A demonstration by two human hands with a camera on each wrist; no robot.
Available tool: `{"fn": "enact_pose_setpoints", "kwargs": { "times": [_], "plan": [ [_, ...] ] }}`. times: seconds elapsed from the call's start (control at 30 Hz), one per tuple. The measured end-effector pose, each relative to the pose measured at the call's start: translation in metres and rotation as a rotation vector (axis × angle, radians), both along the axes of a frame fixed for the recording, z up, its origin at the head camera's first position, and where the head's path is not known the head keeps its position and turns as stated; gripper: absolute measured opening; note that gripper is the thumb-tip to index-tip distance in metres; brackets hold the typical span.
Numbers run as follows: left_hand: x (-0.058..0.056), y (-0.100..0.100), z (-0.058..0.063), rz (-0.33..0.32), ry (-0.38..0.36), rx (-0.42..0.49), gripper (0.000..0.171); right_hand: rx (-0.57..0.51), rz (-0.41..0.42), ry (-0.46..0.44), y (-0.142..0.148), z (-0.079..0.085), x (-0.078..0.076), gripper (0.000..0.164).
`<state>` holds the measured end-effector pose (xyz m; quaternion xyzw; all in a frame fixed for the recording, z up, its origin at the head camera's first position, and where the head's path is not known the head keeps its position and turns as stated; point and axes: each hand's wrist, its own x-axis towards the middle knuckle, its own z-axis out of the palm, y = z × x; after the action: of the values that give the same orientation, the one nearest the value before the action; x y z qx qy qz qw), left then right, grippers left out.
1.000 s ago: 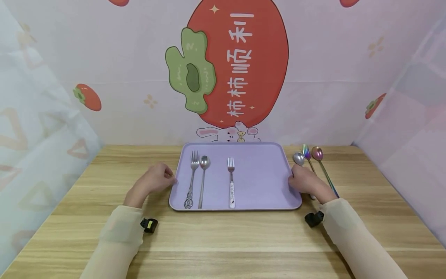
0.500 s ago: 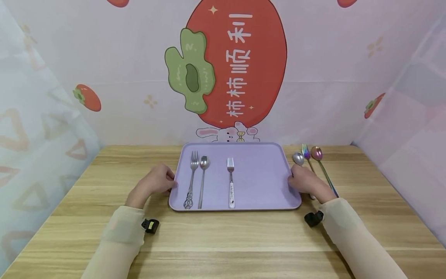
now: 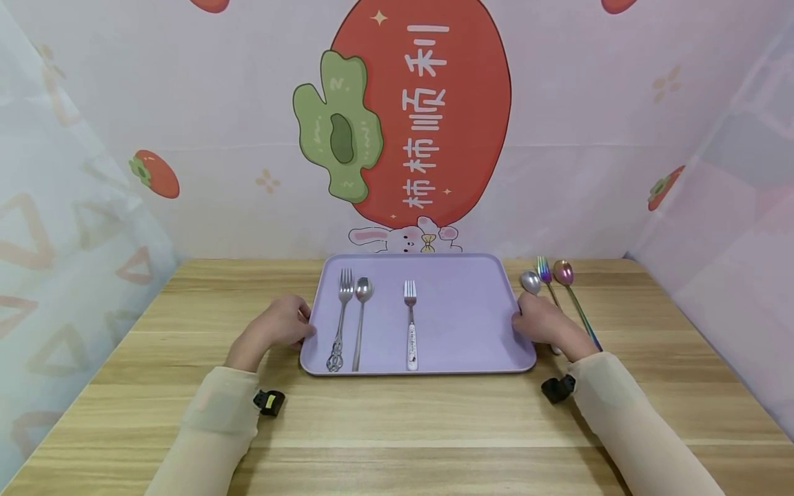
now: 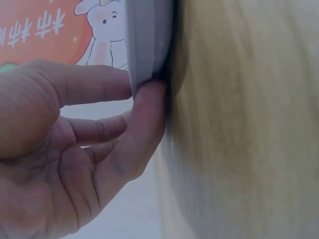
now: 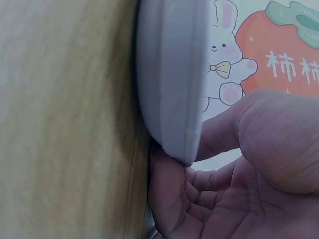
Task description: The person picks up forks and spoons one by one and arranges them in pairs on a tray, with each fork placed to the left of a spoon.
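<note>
A light purple tray (image 3: 462, 310) lies on the wooden table. My left hand (image 3: 282, 322) pinches its left edge, and in the left wrist view a finger reaches under the tray rim (image 4: 149, 40) with the thumb on top. At the opposite edge my right hand (image 3: 546, 320) pinches the tray too; the right wrist view shows its fingers beneath the rim (image 5: 174, 84). On the tray rest an ornate silver fork (image 3: 341, 320), a slim silver spoon (image 3: 360, 320) and a fork with a white patterned handle (image 3: 411, 324).
Right of the tray, a silver spoon (image 3: 530, 281), a rainbow-coloured fork (image 3: 544, 270) and a rainbow-coloured spoon (image 3: 573, 293) lie on the table (image 3: 403, 427), partly hidden by my right hand. A printed cloth backdrop (image 3: 558, 172) stands right behind the tray.
My left hand has shifted slightly to the right and down, and its fingers have closed onto the tray's left edge. The right hand keeps its hold; the tray looks nearly still.
</note>
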<state>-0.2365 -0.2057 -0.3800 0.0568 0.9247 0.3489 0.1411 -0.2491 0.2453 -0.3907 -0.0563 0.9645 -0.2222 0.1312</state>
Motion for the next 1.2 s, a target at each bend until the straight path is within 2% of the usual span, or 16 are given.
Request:
{"fn": "enact_pose_setpoints", "kwargs": {
  "times": [0.57, 0.97, 1.2],
  "plan": [
    [0.0009, -0.0007, -0.0016, 0.009, -0.018, 0.014, 0.019, 0.007, 0.020, 0.018, -0.0001, 0.0036, 0.0005, 0.010],
    [0.0006, 0.0005, -0.0032, 0.027, -0.016, -0.028, 0.019, -0.005, 0.011, 0.033, -0.0006, 0.0021, 0.0007, 0.011],
    [0.0016, 0.0015, -0.0001, 0.023, -0.003, -0.052, 0.019, -0.006, 0.005, 0.047, 0.0014, 0.0080, 0.0027, 0.016]
  ]
}}
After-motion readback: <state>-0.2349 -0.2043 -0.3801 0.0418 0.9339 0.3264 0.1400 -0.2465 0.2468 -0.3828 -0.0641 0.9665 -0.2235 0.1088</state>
